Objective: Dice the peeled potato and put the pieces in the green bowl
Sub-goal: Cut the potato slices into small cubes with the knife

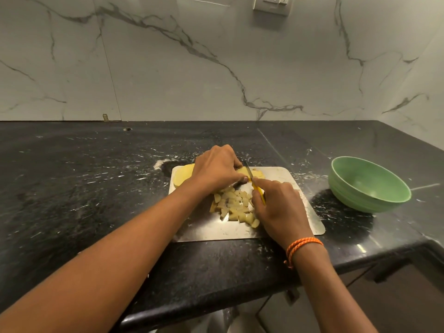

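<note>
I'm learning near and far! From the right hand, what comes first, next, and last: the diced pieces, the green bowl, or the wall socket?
1. Diced pieces, touching the right hand on its left.
2. Green bowl, off to the right.
3. Wall socket, high on the wall.

No legible txt, labels, nos. or signs anywhere — nothing readable.

Dim, warm indoor light from above, leaving the scene slightly murky and yellow-toned. The dark table (pixel 96 188) shows faint glare along its front right edge. A soft shadow pools beside the green bowl (pixel 367 186). Wide-angle distortion bends the edges; the near forearms look stretched and soft.
</note>
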`<state>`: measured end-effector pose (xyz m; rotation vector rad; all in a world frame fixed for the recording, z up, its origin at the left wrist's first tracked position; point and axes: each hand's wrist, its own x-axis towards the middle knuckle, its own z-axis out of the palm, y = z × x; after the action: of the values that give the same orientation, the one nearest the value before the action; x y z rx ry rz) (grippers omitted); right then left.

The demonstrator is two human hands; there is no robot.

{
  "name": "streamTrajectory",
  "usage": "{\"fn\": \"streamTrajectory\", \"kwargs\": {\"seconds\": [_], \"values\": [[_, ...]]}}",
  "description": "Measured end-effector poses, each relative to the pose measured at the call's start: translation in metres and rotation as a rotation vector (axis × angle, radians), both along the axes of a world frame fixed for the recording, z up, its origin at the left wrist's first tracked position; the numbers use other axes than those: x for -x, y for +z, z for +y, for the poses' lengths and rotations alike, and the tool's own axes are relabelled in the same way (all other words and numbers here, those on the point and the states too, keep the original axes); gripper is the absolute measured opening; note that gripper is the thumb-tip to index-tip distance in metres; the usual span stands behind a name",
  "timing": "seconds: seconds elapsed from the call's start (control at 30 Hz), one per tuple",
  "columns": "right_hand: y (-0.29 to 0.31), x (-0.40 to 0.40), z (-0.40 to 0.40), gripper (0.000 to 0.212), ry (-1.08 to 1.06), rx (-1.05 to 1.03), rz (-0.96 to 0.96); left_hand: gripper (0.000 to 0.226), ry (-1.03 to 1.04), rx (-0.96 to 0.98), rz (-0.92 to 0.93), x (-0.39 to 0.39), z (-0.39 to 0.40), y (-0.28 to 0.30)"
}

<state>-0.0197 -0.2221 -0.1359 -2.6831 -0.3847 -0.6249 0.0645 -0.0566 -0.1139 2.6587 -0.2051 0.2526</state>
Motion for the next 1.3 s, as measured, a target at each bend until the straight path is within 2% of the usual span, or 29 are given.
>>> {"fn": "streamTrajectory", "kwargs": {"seconds": [0.3,0.53,0.7,1.03,1.3], "values": [[0.007,0.01,-0.001,0.025,0.029,-0.029,0.056,0.044,0.029,-0.014,-0.021,0.001,-0.003,-0.002],[0.009,0.048,-0.026,0.036,0.081,-0.132,0.103,0.047,0.025,-0.012,-0.012,-0.002,-0.002,-0.002],[0.01,0.047,-0.022,0.039,0.034,-0.212,-0.049,0.05,-0.022,-0.019,0.043,-0.004,0.005,0.003],[0.005,0.016,0.004,0.032,-0.011,-0.035,-0.106,0.039,-0.008,0.022,0.022,-0.005,0.011,0.004],[0.005,0.017,0.006,0.03,0.012,-0.03,-0.123,0.042,0.031,0.014,-0.003,-0.004,0.006,0.003]]}}
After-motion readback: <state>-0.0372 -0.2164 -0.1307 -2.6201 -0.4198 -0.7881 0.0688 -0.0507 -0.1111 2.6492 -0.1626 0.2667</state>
